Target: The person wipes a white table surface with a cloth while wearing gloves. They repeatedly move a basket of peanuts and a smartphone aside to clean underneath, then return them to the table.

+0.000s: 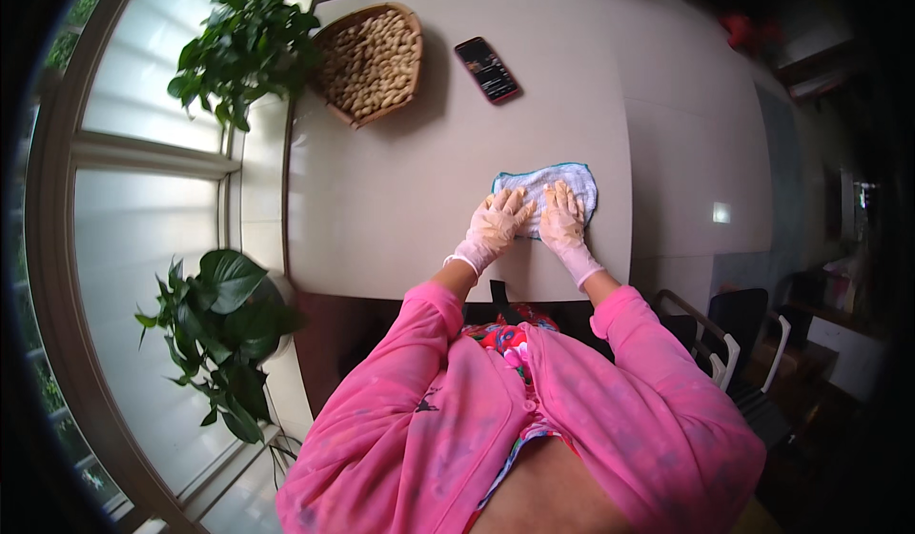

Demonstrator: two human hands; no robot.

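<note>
A white cleaning cloth (532, 181) with a teal edge lies spread on the pale tabletop (400, 201), close to its right side. Both of my hands wear thin, see-through gloves. My left hand (498, 221) rests with its fingers stretched over the cloth's near left part. Beside it, my right hand (565, 218) lies flat on the cloth's right half, fingers pointing away from me. Neither hand grips the cloth; the palms' undersides are hidden.
At the far left of the table stands a woven basket (329, 34) full of peanuts in shells. A phone (488, 70) with a lit screen lies right of it. Leafy plants (243, 48) line the window side. Chairs (739, 320) stand at the right, off the table.
</note>
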